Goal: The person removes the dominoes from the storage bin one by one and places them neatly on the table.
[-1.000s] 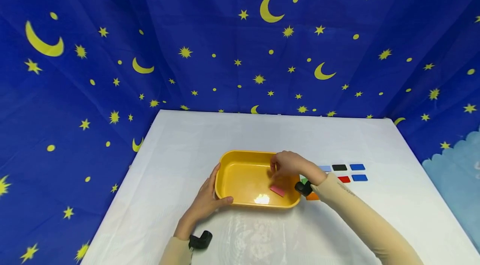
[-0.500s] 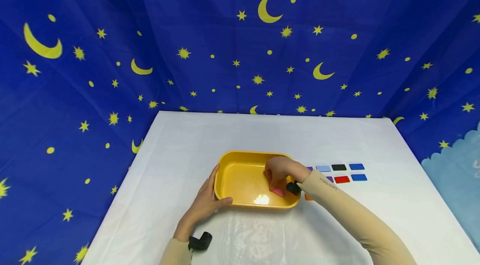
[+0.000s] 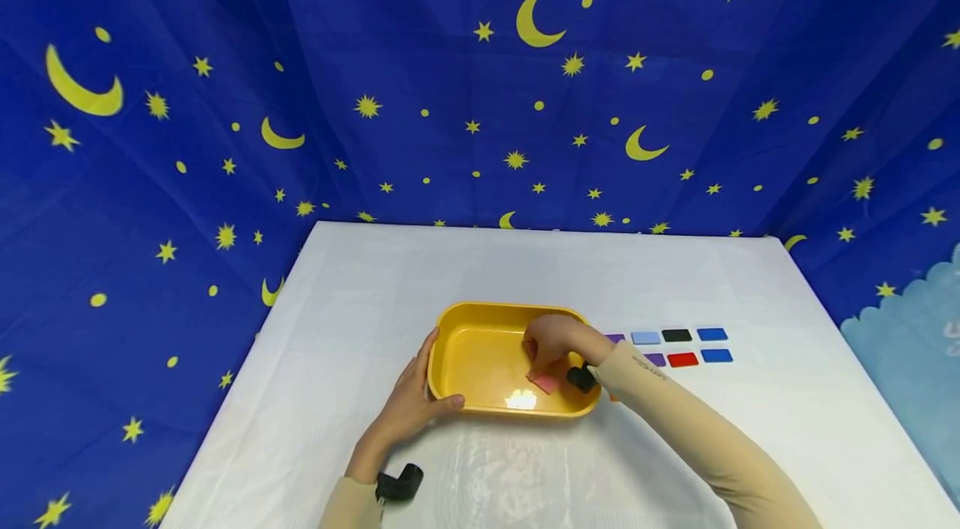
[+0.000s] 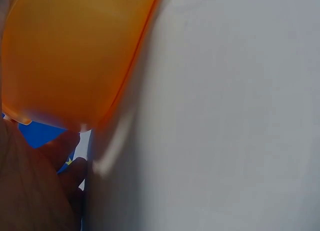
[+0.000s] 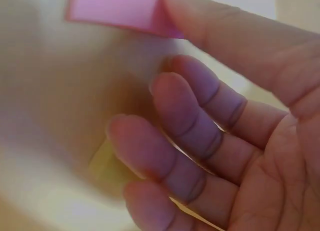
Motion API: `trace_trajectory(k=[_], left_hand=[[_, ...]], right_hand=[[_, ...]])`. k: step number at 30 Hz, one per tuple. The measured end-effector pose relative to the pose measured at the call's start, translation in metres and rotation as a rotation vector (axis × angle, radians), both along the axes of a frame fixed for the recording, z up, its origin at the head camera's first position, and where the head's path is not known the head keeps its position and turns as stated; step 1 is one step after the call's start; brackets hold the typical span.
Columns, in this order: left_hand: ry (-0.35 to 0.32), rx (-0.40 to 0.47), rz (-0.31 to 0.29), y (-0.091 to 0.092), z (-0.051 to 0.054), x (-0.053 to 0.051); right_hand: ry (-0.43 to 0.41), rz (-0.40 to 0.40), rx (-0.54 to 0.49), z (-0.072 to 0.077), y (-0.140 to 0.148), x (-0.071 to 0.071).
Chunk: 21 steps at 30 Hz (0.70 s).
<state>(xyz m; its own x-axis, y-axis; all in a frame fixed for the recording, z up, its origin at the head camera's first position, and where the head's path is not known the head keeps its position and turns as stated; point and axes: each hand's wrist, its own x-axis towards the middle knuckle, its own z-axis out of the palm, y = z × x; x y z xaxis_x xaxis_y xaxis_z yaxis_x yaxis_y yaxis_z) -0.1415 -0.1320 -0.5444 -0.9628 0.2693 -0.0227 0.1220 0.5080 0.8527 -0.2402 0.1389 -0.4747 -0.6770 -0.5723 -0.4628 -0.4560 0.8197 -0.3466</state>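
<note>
My left hand (image 3: 408,404) grips the left end of a shallow yellow plastic bin (image 3: 476,411), thumb over the near rim and fingers along the side. In the left wrist view the bin (image 4: 75,56) looks orange. Inside its right half, my right hand (image 3: 553,339) reaches down to a small pink rectangular tile (image 3: 545,384). Seen from the right wrist, my thumb (image 5: 225,33) lies on one end of the pink tile (image 5: 117,8). The other fingers (image 5: 175,101) are bent below it; whether one presses the tile's far side is hidden.
Right of the bin on the white table (image 3: 420,262) lie several flat tiles in rows: light blue (image 3: 646,337), black (image 3: 677,335), red (image 3: 682,360), purple (image 3: 655,360) and blue (image 3: 712,334). An orange tile shows partly behind the bin's right end. A starry blue curtain (image 3: 450,54) borders the table.
My right hand has come down to the pink tile, from which it was apart a second ago. The tile has shifted slightly left with it. The left hand and the bin stay put.
</note>
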Motion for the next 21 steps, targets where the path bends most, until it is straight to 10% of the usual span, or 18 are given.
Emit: trace_trajectory(k=[21], left_hand=[[0.007,-0.002,0.005,0.001,0.0,0.0]], right_hand=[[0.029,-0.056,-0.108,-0.002,-0.023,0.002]])
